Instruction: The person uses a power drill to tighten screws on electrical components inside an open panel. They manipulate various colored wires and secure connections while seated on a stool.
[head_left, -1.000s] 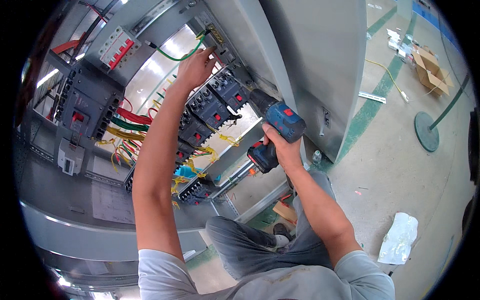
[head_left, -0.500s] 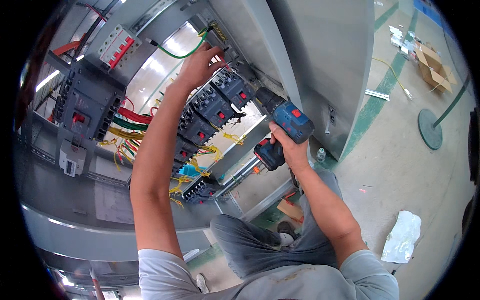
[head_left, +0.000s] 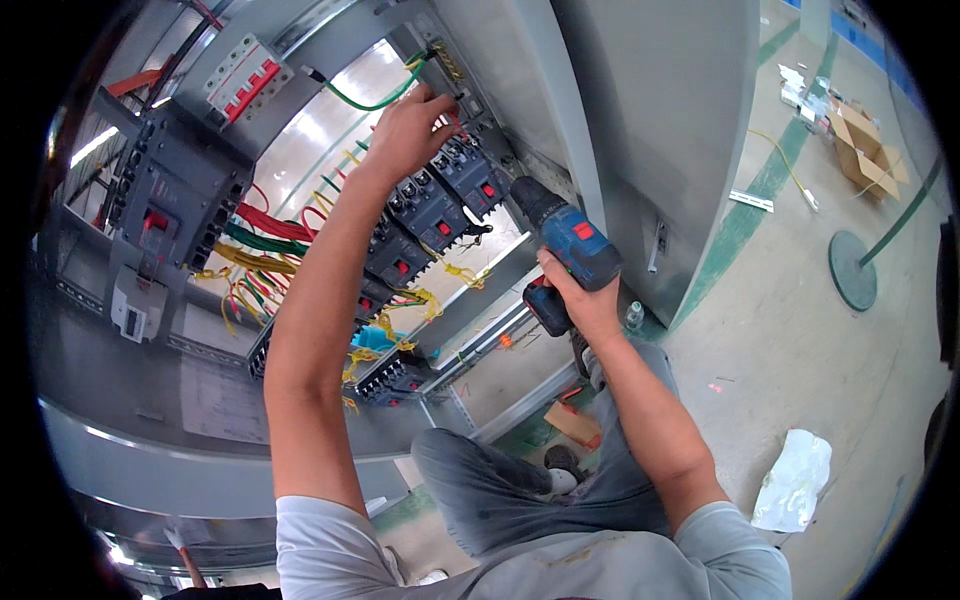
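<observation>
My right hand [head_left: 588, 302] grips a blue and black cordless drill [head_left: 578, 240] by its handle. The drill's chuck points up and left toward the row of breakers, and I cannot make out its bit tip. My left hand [head_left: 405, 138] reaches over the top end of that row, its fingers curled in at a thin red wire [head_left: 458, 122]. Just below those fingers sits the nearest black moulded-case breaker [head_left: 470, 180], with a red toggle. A green-yellow wire [head_left: 370, 104] with a dark end loops above my left hand.
A large breaker [head_left: 165, 205] feeds red, green and yellow cables on the left. A red-levered switch [head_left: 245, 82] sits above it. The grey cabinet door [head_left: 660, 130] stands at right. A cardboard box [head_left: 865, 155] and a round stand base [head_left: 852, 270] are on the floor. Another person's arm [head_left: 190, 565] shows lower left.
The drill has turned slightly in view, its battery shifting right. My left hand sits slightly lower and farther right, still by the top breaker. More of the other person's arm shows at lower left.
</observation>
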